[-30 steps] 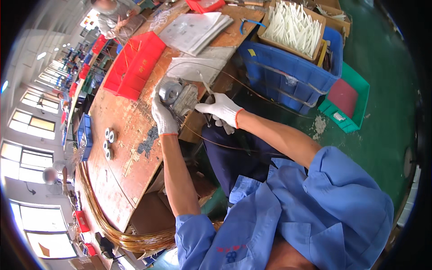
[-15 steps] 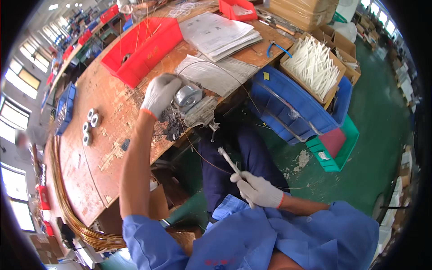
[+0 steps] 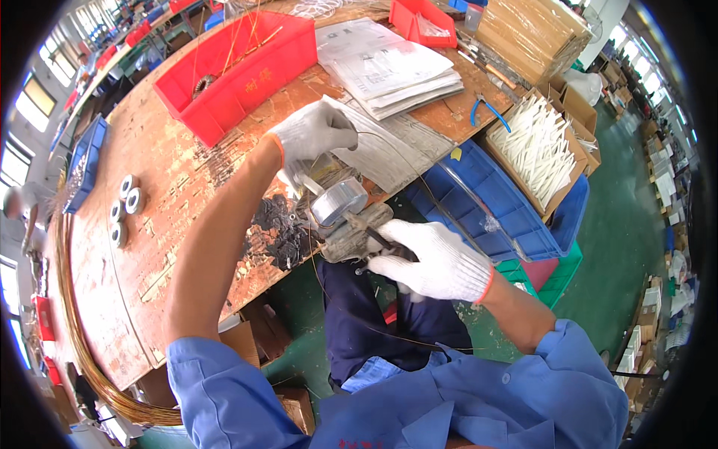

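Note:
My left hand (image 3: 321, 133), in a white knitted glove, is raised just behind a vise-like clamp (image 3: 355, 233) at the table edge. Its fingers are pinched together on a thin wire (image 3: 393, 142), which arcs off to the right. A shiny silver cylinder (image 3: 340, 200) sits on top of the clamp, below that hand. A short pale bar (image 3: 308, 182) shows at the cylinder's left side. My right hand (image 3: 437, 258), gloved too, is at the clamp's right side, thumb and fingers closed around a dark rod (image 3: 379, 239). Its lower fingers are partly hidden.
Papers (image 3: 389, 63) and a red bin (image 3: 239, 75) lie beyond the clamp. Several metal rings (image 3: 127, 200) stand on the left, near a coil of brass-coloured wire (image 3: 71, 314). Blue-handled pliers (image 3: 490, 114), a box of white strips (image 3: 540, 150) and a blue crate (image 3: 479, 209) are right.
My right hand has moved up from my lap to the clamp; the pale stick it held no longer shows in it. My left hand has lifted off the cylinder. The view has shifted.

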Tool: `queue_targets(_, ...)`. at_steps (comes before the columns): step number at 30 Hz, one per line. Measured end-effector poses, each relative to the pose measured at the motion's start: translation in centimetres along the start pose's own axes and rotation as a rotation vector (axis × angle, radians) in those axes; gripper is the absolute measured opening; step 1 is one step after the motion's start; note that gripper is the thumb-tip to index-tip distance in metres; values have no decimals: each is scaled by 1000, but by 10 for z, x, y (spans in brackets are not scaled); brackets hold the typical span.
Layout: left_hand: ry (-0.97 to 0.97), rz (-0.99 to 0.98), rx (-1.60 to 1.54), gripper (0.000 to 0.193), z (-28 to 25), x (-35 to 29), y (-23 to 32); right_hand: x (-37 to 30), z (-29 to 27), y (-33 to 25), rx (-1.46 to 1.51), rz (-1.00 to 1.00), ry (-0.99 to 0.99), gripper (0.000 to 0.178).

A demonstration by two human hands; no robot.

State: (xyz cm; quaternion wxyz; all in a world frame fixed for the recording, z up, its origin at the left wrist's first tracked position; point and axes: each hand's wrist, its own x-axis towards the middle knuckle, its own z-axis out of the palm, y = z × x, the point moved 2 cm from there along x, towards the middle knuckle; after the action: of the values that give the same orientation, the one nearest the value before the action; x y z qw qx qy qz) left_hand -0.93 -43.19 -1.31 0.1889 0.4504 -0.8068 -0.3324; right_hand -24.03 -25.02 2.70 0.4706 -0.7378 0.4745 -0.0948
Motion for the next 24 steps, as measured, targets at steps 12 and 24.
queue_targets(12,1000,16,841,31,-175,51,165,-39,44,38,-272,-136,285,21)
queue_targets(24,1177,-427,-189,23,-198,-28,30,-156,57,52,-107,170,184,21)
